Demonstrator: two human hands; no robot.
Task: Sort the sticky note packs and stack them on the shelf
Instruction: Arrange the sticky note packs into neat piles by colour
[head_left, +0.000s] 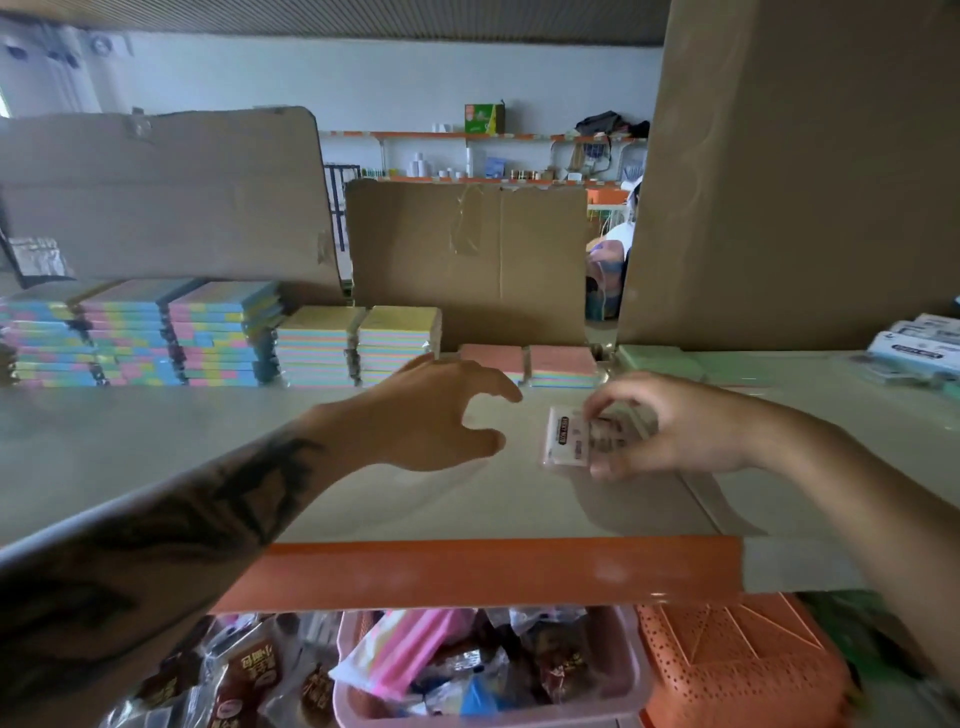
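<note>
Sticky note pack, clear-wrapped with a printed label, is pinched in the right hand, fingers curled round it, above the middle of the shelf surface. Whether the pack touches the shelf cannot be told. Left hand hovers just left of the pack, fingers spread and relaxed, holding nothing; forearm tattooed.

Below the shelf's orange front edge: a pink basket of wrapped goods and an orange perforated basket beside it.

Along the shelf's back edge, left to right: tall multicoloured stacks, two yellow-topped stacks, two low pink-topped stacks, green packs. White boxes lie at the far right edge.

Cardboard panels stand behind the stacks.
</note>
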